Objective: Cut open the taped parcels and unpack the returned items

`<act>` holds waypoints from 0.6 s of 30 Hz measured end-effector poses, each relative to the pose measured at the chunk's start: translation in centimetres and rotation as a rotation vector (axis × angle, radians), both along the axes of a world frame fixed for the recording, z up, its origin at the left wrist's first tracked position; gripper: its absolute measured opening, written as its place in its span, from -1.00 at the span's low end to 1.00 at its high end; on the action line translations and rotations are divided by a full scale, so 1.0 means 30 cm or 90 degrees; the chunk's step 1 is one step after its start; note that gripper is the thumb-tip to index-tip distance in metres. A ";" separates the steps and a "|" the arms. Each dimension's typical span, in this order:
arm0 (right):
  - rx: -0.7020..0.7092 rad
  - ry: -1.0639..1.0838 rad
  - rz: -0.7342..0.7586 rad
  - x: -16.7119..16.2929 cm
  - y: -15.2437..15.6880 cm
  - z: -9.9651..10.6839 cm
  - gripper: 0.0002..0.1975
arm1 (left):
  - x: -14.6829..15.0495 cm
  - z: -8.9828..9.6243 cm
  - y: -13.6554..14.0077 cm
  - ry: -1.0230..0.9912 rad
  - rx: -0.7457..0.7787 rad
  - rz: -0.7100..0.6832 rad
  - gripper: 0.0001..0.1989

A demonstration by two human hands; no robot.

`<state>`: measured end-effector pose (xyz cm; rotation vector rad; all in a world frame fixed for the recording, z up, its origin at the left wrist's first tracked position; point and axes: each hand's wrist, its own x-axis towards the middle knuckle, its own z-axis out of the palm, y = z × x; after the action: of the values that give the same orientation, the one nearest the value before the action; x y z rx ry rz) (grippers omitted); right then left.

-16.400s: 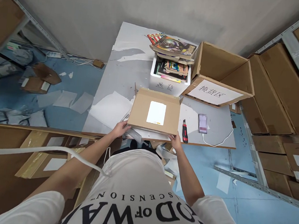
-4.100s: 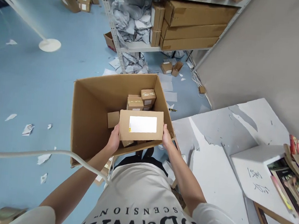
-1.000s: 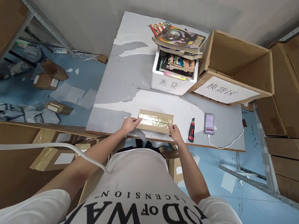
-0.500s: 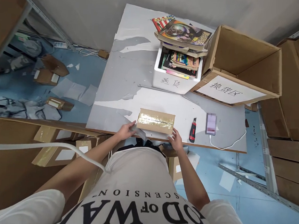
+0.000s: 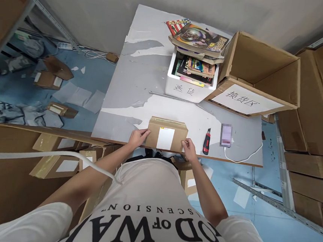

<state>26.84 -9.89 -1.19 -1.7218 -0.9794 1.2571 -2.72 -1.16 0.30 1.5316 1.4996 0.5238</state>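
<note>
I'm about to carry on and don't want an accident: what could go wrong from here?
The labelled box, between the left hand and right hand, is at the table's near edge and might slip off. The red-and-black cutter, close to the right hand, could get knocked. The books piled above the white bin's rim might topple if bumped.

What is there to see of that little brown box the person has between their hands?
The box is a closed, oblong carton of what looks like plain brown cardboard. A white label with a small yellow mark sits on the broad face turned up toward the camera; shiny tape shows along the far edge. It is at the table's near edge, the left hand on one end, the right hand on the other.
</note>
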 end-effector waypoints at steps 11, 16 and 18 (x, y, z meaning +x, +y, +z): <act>-0.107 -0.208 -0.019 0.011 0.087 -0.025 -0.56 | 0.080 -0.017 0.125 0.067 -0.080 -0.073 -0.55; -0.099 -0.137 -0.051 0.021 0.061 -0.057 -0.56 | 0.063 -0.086 0.112 -0.116 -0.161 0.033 -0.40; -0.079 -0.069 -0.081 0.031 0.017 -0.082 -0.55 | 0.032 -0.112 0.098 -0.155 -0.185 0.087 -0.38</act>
<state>27.77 -9.39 -3.66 -1.9339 -0.8540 1.1735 -1.75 1.78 -3.05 1.1067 1.4264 0.5247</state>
